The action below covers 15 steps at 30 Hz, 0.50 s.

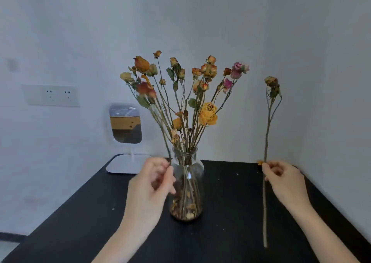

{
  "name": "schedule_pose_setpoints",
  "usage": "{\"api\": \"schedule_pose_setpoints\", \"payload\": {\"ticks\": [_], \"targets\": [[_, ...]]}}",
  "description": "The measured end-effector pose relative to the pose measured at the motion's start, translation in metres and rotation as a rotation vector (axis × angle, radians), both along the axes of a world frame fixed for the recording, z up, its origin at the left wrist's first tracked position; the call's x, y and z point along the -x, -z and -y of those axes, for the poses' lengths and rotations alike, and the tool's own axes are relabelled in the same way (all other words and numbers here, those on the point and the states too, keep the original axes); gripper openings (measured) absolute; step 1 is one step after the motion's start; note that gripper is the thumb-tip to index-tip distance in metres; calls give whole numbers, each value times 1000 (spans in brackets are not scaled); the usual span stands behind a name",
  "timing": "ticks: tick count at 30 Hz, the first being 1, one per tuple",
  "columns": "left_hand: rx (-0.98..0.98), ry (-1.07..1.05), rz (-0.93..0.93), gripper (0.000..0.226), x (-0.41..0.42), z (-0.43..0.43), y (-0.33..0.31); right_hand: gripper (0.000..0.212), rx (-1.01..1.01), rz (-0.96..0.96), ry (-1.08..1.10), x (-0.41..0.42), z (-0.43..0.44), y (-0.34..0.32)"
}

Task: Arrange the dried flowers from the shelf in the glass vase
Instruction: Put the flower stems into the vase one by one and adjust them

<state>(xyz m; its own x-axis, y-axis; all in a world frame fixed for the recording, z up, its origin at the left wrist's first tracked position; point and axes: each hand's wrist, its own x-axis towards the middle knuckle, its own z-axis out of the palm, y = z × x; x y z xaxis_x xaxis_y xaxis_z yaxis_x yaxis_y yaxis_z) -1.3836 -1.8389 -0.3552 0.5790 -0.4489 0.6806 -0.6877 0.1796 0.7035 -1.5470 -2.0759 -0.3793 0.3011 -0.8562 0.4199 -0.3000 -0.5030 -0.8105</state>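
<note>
Right hand (281,177) around thin woody stem (267,132)

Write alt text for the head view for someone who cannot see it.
A clear glass vase of dried roses stands on a black table; the left hand pinches one stem beside its neck, and the right hand holds a single long dried flower upright, apart.

**Blind spots**

Left hand (152,180) motion-smeared at 9 o'clock of the glass vase (192,162). It covers the vase wall on that side, and its hold on the leaning stem (168,150) can't be read. Both forearms (128,240) and the black table (230,194) run off frame at 6 o'clock. Right hand (281,176): thumb covers the single stem (267,134) at the pinch. Orange fleck (260,162) beside it is too small to identify.
</note>
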Motion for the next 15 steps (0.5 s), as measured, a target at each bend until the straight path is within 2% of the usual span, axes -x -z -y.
{"api": "schedule_pose_setpoints", "payload": {"ticks": [3,7,15], "targets": [[148,28,-73,10,-15,11,-26,10,11,-11,-13,-4,-5,-4],[282,72,-46,13,-22,24,-53,12,1,-25,-19,-4,-8,-7],[270,42,26,17,-20,38,-57,11,-5,-27,-22,-1,-8,-6]]}}
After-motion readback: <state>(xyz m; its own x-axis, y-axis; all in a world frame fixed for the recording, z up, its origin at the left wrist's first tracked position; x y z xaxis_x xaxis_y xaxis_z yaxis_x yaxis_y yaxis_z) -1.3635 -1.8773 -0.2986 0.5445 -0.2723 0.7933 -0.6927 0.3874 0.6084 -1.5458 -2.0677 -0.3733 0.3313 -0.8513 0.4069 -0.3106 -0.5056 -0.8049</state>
